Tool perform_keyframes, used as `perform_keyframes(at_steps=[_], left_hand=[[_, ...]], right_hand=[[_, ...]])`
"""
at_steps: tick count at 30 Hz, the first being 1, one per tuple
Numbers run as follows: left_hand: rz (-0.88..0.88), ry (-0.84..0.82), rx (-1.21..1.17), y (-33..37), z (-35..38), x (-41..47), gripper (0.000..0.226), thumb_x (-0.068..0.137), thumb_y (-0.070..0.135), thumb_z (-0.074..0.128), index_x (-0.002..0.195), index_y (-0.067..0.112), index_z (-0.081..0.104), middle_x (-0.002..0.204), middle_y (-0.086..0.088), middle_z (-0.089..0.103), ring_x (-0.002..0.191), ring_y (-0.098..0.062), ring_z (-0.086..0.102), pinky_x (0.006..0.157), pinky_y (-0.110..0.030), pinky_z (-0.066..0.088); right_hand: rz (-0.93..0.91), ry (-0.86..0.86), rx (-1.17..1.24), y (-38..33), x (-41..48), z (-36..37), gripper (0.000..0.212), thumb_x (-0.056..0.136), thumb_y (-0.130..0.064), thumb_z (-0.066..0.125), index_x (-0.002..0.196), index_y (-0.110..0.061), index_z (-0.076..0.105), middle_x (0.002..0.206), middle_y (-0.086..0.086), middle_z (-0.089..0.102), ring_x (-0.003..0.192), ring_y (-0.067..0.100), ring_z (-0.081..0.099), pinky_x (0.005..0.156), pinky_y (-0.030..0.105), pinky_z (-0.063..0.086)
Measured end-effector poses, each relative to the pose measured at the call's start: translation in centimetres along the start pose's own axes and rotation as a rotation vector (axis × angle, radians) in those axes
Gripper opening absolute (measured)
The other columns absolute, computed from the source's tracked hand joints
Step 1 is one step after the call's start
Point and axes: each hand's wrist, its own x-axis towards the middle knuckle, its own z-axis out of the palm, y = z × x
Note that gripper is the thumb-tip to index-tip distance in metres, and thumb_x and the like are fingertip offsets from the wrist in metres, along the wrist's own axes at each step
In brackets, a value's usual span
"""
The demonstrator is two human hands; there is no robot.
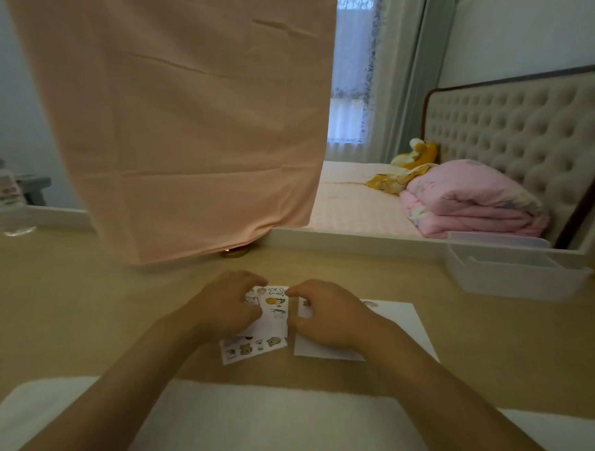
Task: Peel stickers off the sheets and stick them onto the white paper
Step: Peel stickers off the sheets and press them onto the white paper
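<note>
Lying on the tabletop (84, 302) just left of the white paper (400, 326), the sticker sheet (274, 320) was held by the left hand (224, 307) with curled fingers (248, 278), while the right hand (326, 315) curled at its edge, grip unclear.

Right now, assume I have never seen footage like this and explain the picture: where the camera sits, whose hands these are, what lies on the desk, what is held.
There is no machine here. A person wears one wide-angle camera on the head, looking forward and down, so the two bare arms coming in from the bottom are their own. On the wooden desk an upper sticker sheet partly covers a lower sticker sheet. To their right lies the white paper, with a sticker near its far edge. The left hand rests on the upper sheet with bent fingers, holding it. The right hand pinches that sheet's right edge between finger and thumb. Which sticker is being peeled is hidden. A clear plastic bin stands far right, and a pink cloth hangs behind.
</note>
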Motion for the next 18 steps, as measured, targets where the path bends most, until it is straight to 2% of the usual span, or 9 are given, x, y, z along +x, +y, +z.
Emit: perform_keyframes(at_steps=[3, 5, 9, 13, 15, 18], left_hand=[[0.047, -0.102, 0.215, -1.5, 0.9, -0.7, 0.072, 0.092, 0.045, 0.059, 0.156, 0.03, 0.028, 0.163, 0.007, 0.024, 0.148, -0.015, 0.022, 0.121, -0.036, 0.02], [0.099, -0.094, 0.265, -2.4, 1.7, -0.8, 0.077, 0.091, 0.057, 0.056, 0.157, 0.031, 0.026, 0.165, 0.007, 0.021, 0.15, -0.013, 0.017, 0.123, -0.035, 0.015], [0.17, 0.007, 0.258, -3.6, 2.1, -0.4, 0.086, 0.072, 0.08, 0.041, 0.146, 0.036, 0.045, 0.151, 0.012, 0.043, 0.138, -0.009, 0.035, 0.115, -0.032, 0.026], [0.214, 0.164, 0.227, -4.2, 1.9, -0.1, 0.071, 0.076, 0.079, 0.046, 0.132, 0.037, 0.06, 0.131, 0.017, 0.061, 0.116, -0.007, 0.051, 0.101, -0.032, 0.039], [0.222, 0.279, 0.242, -3.8, 1.8, -0.3, 0.062, 0.081, 0.075, 0.051, 0.129, 0.037, 0.062, 0.123, 0.017, 0.064, 0.109, -0.007, 0.054, 0.095, -0.031, 0.04], [0.228, 0.384, 0.204, -2.8, 1.9, -0.6, 0.053, 0.086, 0.07, 0.055, 0.126, 0.037, 0.064, 0.121, 0.018, 0.065, 0.109, -0.008, 0.055, 0.091, -0.03, 0.039]], right_hand=[[-0.009, -0.038, -0.018, -0.7, 0.3, 0.8, 0.064, 0.093, -0.046, 0.061, 0.152, -0.03, 0.041, 0.157, -0.006, 0.041, 0.142, 0.017, 0.037, 0.119, 0.04, 0.029], [-0.017, -0.037, -0.018, -0.8, 0.2, 1.0, 0.062, 0.094, -0.045, 0.06, 0.152, -0.032, 0.04, 0.158, -0.007, 0.04, 0.144, 0.015, 0.035, 0.121, 0.039, 0.025], [-0.052, 0.018, -0.005, -0.4, 0.3, 1.7, 0.055, 0.093, -0.041, 0.063, 0.146, -0.034, 0.049, 0.15, -0.009, 0.05, 0.138, 0.012, 0.042, 0.118, 0.036, 0.029], [-0.057, 0.13, 0.076, -0.2, 0.3, 1.9, 0.054, 0.091, -0.044, 0.065, 0.143, -0.036, 0.052, 0.146, -0.011, 0.049, 0.133, 0.01, 0.043, 0.114, 0.035, 0.035], [0.003, 0.219, 0.198, -0.4, 0.5, 1.9, 0.048, 0.093, -0.047, 0.062, 0.14, -0.038, 0.054, 0.13, -0.012, 0.056, 0.116, 0.007, 0.052, 0.1, 0.03, 0.044], [0.13, 0.293, 0.501, -1.1, 1.2, 1.9, 0.035, 0.094, -0.041, 0.064, 0.129, -0.035, 0.062, 0.089, -0.009, 0.064, 0.085, 0.008, 0.062, 0.076, 0.024, 0.046]])
